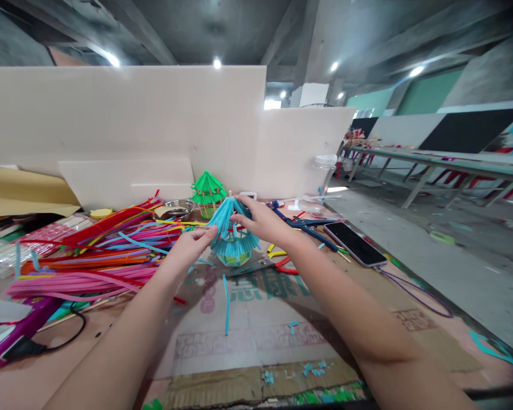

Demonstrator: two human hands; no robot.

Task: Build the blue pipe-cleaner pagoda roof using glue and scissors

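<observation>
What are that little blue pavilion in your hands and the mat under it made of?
The blue pavilion looks built from thin plastic drinking straws: glossy, even tubes fanned into a roof. The mat seems plain cardboard: matte brown, printed, with a frayed edge.

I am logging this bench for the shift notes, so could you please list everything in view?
blue straw pavilion: one, light blue, centre of the cardboard, between both hands
green straw pavilion: one, green, behind the blue one
straws: a heap, pink, red, orange, blue, left side
loose straw: one, blue, on the cardboard
metal dish: one, silver, left of the green pavilion
phone: one, dark, right side, cable attached
cardboard: one sheet, brown, covering the bench
left hand: grip on the roof edge
right hand: grip on the roof top
</observation>
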